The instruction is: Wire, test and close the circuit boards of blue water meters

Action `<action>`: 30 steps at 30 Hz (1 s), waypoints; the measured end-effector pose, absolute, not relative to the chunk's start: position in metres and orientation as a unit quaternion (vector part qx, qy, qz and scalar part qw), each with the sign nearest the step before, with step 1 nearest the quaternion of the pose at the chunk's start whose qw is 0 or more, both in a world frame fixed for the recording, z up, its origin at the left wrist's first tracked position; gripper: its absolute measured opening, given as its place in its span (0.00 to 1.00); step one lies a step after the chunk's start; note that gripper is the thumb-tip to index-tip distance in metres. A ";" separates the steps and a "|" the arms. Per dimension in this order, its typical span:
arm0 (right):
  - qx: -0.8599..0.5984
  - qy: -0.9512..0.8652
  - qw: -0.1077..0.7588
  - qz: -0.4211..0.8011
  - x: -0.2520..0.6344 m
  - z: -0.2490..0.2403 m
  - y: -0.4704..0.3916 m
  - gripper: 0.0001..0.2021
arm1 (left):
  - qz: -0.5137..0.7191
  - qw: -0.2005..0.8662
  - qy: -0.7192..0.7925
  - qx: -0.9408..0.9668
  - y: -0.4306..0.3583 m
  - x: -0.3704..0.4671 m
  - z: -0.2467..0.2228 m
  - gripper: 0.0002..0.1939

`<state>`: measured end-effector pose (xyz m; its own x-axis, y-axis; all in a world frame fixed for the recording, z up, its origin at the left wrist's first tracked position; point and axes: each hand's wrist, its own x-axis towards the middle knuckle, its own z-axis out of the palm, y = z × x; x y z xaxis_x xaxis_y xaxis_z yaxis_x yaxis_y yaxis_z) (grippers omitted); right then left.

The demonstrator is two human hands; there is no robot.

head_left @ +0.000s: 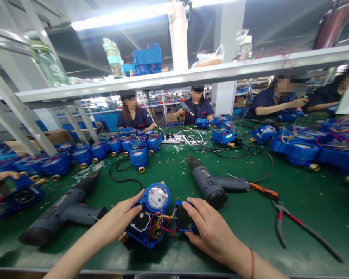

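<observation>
A blue water meter [158, 197] with a round clear dial lies in front of me, its lower housing uncovered and coloured wires showing. My left hand [126, 213] grips the meter's left side, thumb on top by the black part. A small blue module with a dark face [182, 217] is joined to the meter by red, yellow and other thin wires [163, 223]. Fingers of my right hand [205, 221] are closed around this module from the right, hiding part of it. A red string is around my right wrist.
Heat guns lie at left [66, 209] and right [208, 182] on the green table [174, 174]. Pliers [282, 213] and an orange-handled tool [263, 190] lie at right. More meters [138, 155], a power strip [174, 138] and co-workers stand beyond. Another person's hand [1, 178] is at far left.
</observation>
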<state>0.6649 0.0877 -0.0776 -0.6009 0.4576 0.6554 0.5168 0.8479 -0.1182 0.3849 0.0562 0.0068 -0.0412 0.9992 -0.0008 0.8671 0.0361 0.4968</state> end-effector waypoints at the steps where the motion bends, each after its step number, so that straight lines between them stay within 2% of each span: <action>1: -0.272 -0.894 0.354 -0.038 0.664 -0.076 0.086 0.36 | 0.162 0.170 0.690 0.685 0.056 0.387 0.010 0.31; 5: -0.282 -0.894 0.349 0.002 0.660 -0.073 0.083 0.37 | 0.067 0.156 0.656 0.735 0.061 0.394 0.028 0.31; 8: -0.293 -0.899 0.323 0.029 0.660 -0.075 0.084 0.38 | 0.025 0.208 0.636 0.743 0.068 0.394 0.039 0.32; 10: -0.299 -0.906 0.298 0.035 0.661 -0.077 0.085 0.38 | 0.012 0.237 0.637 0.734 0.072 0.392 0.040 0.36; 14: -0.292 -0.915 0.277 0.001 0.661 -0.083 0.088 0.37 | 0.032 0.233 0.671 0.703 0.076 0.389 0.026 0.46; 21: -0.266 -0.916 0.294 -0.060 0.657 -0.098 0.099 0.28 | 0.079 0.189 0.729 0.652 0.077 0.387 0.014 0.46; 25: -0.270 -0.921 0.281 -0.026 0.658 -0.090 0.101 0.27 | 0.093 0.202 0.731 0.645 0.081 0.375 0.013 0.46; 30: -0.283 -0.922 0.260 0.047 0.658 -0.071 0.099 0.31 | 0.114 0.218 0.728 0.639 0.079 0.362 0.009 0.48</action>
